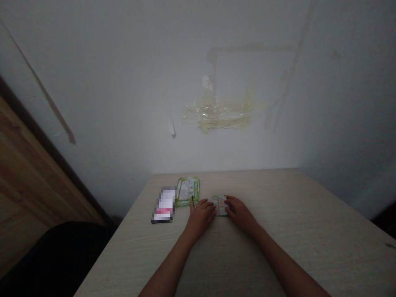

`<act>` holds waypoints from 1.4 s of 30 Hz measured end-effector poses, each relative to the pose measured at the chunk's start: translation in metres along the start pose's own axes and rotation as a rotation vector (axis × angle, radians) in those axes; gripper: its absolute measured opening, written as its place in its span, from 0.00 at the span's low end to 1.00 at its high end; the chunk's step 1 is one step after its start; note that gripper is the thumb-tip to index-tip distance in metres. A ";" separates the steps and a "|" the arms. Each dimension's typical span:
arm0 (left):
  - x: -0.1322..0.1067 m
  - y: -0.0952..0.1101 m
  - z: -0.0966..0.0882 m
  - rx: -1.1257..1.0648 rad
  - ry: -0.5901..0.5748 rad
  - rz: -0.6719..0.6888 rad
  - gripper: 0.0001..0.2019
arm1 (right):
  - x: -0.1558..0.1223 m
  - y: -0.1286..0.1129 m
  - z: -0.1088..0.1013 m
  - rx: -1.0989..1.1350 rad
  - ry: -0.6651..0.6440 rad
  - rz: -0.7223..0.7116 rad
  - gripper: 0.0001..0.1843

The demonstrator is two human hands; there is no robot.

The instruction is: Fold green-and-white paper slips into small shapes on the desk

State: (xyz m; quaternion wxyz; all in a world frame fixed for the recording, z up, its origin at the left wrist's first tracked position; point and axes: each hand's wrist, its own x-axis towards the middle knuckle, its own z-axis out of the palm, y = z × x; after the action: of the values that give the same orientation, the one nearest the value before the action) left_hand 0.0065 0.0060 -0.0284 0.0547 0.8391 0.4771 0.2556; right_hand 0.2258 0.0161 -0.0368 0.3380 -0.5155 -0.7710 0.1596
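One wall (117,82): pale grey and dim, filling the far side, with brownish strip marks running at left and right.
Bench (309,231): light, wood-grained top, its far edge against the wall, widening toward the near side.
Wooden panel (37,177): brown, slanting down the left side, beyond the bench's left edge.
Dark object (58,255): black and rounded at the near left, too dark to make out.
Tape patch (222,113): clear, yellowed and wrinkled, stuck on the wall above the middle of the bench.
Left hand (201,216): palm down on the bench, some fingertips at the left edge of the small printed pack, another finger spread toward the green-edged cards; I cannot tell whether it grips or only rests.
Right hand (241,211): at the pack's right edge, thumb on the near side and fingers on the far side, curved in; its hold cannot be told either.
Green-edged cards (188,189): stacked, printed, slightly uneven, lying flat far and left of the hands.
Phone-like item (164,205): pixelated, white with a pink band, dark near edge, just left of the cards.
Small printed pack (220,206): white and green, flat on the bench between both hands.
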 end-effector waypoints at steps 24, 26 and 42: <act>-0.001 -0.004 -0.003 0.054 -0.036 -0.051 0.12 | -0.001 0.001 -0.002 -0.123 -0.059 -0.099 0.20; -0.001 -0.004 -0.004 0.050 -0.037 -0.050 0.12 | -0.001 0.000 -0.002 -0.133 -0.060 -0.097 0.20; -0.001 -0.006 -0.002 0.086 -0.029 -0.048 0.13 | -0.002 -0.002 0.000 -0.172 -0.079 -0.089 0.24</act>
State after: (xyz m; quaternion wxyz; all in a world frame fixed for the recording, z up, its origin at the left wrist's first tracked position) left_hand 0.0002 0.0079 -0.0293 0.0314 0.8325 0.5069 0.2213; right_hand 0.2254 0.0140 -0.0360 0.2687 -0.5013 -0.8166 0.0979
